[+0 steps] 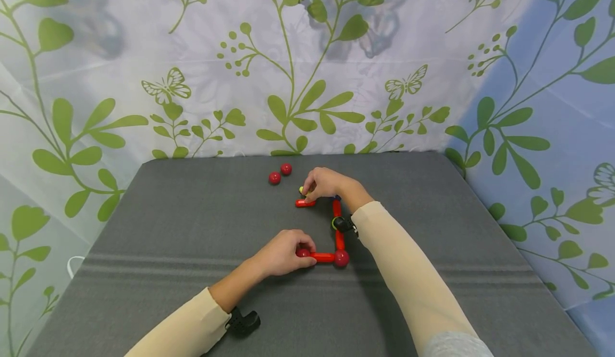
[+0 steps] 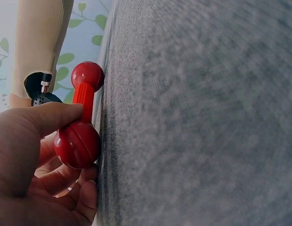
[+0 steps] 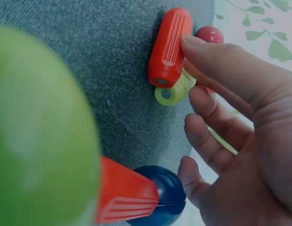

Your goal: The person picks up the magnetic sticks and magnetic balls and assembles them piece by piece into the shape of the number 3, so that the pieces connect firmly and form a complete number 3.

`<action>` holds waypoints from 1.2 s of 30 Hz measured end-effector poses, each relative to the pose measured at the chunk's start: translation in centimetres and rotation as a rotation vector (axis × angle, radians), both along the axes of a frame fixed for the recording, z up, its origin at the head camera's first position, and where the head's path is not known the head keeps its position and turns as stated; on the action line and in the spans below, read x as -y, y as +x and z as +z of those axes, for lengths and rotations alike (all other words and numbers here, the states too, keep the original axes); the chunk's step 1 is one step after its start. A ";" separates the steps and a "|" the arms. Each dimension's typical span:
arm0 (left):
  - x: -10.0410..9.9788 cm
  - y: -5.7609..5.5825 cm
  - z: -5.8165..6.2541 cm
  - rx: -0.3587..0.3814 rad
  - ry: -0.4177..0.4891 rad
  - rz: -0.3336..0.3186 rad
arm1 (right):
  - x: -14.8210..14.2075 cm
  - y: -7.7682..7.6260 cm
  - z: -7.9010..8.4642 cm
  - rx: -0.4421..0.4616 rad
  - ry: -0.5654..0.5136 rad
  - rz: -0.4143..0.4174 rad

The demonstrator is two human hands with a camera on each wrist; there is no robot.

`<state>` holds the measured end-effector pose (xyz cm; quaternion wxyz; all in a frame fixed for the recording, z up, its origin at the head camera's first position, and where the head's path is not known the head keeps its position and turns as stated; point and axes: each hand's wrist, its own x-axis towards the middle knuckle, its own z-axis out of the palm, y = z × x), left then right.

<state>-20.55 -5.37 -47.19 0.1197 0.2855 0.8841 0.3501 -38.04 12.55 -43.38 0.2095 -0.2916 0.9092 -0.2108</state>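
My left hand [image 1: 284, 253] grips a red ball [image 2: 77, 145] and the end of the red rod [image 1: 323, 258] joined to it. That rod runs right to another red ball [image 1: 341, 258] at the corner. From there a red rod [image 1: 339, 240] leads away to a green ball [image 3: 37, 132], then another red rod [image 3: 127, 190] reaches a dark blue ball [image 3: 162, 193]. My right hand [image 1: 324, 182] pinches a loose red rod [image 3: 170, 47] with a grey tip between thumb and index finger. Its other fingers are loosely bent. Under this rod lies a yellow-green stick [image 3: 166, 95].
Two loose red balls, one nearer [image 1: 274, 178] and one farther [image 1: 285, 169], lie beyond the hands. A grey cloth covers the table [image 1: 168, 213]. Leaf-patterned curtains [image 1: 202, 53] stand behind and beside it. A white cable [image 1: 72, 263] shows at the left edge.
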 end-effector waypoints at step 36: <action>0.1 0.2 0.1 -0.025 0.006 -0.012 | 0.6 1.9 1.4 -0.087 0.209 0.023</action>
